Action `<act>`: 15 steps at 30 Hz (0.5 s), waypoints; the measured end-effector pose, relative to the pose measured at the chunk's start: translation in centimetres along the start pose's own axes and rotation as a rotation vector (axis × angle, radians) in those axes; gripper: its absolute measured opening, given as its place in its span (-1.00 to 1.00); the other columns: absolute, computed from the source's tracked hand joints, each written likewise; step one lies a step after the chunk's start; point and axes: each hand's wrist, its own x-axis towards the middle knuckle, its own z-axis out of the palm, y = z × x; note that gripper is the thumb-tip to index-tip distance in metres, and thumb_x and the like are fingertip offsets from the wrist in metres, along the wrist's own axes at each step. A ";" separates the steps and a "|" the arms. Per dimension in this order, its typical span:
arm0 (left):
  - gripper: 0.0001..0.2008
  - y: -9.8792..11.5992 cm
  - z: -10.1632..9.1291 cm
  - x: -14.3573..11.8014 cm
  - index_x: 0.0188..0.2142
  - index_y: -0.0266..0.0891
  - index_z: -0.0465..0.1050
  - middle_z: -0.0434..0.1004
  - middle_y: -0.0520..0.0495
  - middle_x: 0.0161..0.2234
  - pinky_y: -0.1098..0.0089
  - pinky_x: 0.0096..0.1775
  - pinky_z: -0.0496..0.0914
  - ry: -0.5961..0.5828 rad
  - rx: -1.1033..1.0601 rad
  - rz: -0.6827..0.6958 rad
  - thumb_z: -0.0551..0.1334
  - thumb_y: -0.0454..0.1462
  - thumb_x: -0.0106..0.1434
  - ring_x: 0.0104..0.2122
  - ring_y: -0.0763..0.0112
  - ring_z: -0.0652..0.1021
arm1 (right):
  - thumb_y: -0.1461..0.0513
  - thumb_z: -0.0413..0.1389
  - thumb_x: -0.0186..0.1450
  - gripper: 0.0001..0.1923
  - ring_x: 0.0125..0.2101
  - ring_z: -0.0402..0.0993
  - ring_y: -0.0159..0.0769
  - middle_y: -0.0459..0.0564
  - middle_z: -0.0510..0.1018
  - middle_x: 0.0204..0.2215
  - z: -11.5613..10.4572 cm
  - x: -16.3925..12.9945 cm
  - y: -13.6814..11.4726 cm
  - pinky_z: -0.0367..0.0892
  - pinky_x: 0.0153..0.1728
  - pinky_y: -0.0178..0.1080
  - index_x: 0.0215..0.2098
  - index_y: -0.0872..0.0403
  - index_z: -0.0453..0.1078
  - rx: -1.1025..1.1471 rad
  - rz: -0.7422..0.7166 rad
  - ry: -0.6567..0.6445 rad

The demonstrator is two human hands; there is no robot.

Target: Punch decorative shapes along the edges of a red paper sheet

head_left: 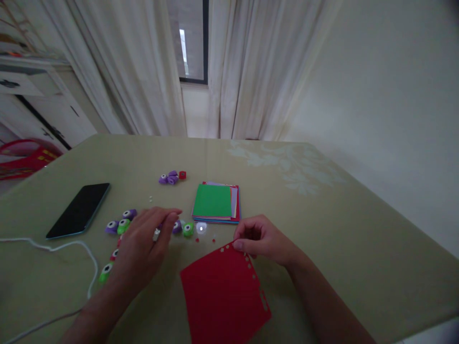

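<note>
1. The left hand [145,243] covers some of the small paper punches [124,225] on the table [322,224]; what its spread fingers touch underneath cannot be made out.
2. The near corner of the red paper sheet [222,291] is cut off by the lower edge of the view.
3. The right hand [263,239] pinches that sheet's far corner between thumb and fingers.
4. The sheet lies flat near the table's front edge, with small shapes punched along its top and right edges.
5. A stack of coloured paper [215,203], green on top, sits just beyond.

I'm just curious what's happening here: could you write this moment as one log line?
left hand: over small paper punches, grip unclear | right hand: pinching red paper sheet at punched edge | nearby: coloured paper stack, phone
</note>
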 end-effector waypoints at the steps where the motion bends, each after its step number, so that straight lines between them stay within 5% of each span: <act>1: -0.67 -0.4 0.6 -0.1 -0.01 -0.13 0.60 0.71 -0.13 -0.09 0.13 0.00 0.40 -0.060 0.047 0.045 0.07 -0.10 0.59 -0.07 0.10 0.62 | 0.01 0.45 0.24 -0.64 -0.59 0.30 -0.49 -0.16 0.51 -0.55 -0.1 0.1 0.2 0.20 -0.57 -0.39 -0.35 0.11 0.55 -0.025 0.025 -0.006; 4: -0.70 -1.5 2.7 -0.5 0.10 -0.10 0.59 0.70 -0.15 0.06 0.02 0.08 0.36 -0.191 0.215 0.206 0.16 -0.10 0.54 0.03 0.00 0.61 | 0.01 0.44 0.23 -0.65 -0.55 0.34 -0.46 -0.13 0.54 -0.52 -0.2 0.6 0.9 0.23 -0.53 -0.38 -0.34 0.11 0.55 -0.089 0.085 -0.003; 7: -0.78 -2.1 4.1 -0.6 -0.01 -0.15 0.63 0.71 -0.17 0.03 -0.04 0.12 0.33 -0.230 0.346 0.273 0.22 -0.19 0.50 0.03 -0.04 0.62 | 0.03 0.41 0.24 -0.68 -0.55 0.33 -0.45 -0.13 0.53 -0.51 -0.2 1.0 1.3 0.22 -0.52 -0.37 -0.35 0.11 0.54 -0.131 0.105 0.010; 15: -0.71 -1.5 3.1 -0.1 -0.20 -0.26 0.62 0.70 -0.30 -0.08 -0.12 0.19 0.30 -0.107 0.650 0.120 0.11 -0.29 0.49 -0.02 -0.12 0.62 | 0.09 0.38 0.26 -0.76 -0.48 0.35 -0.39 -0.11 0.53 -0.48 -0.5 1.5 1.7 0.20 -0.44 -0.32 -0.35 0.10 0.55 -0.257 0.061 0.058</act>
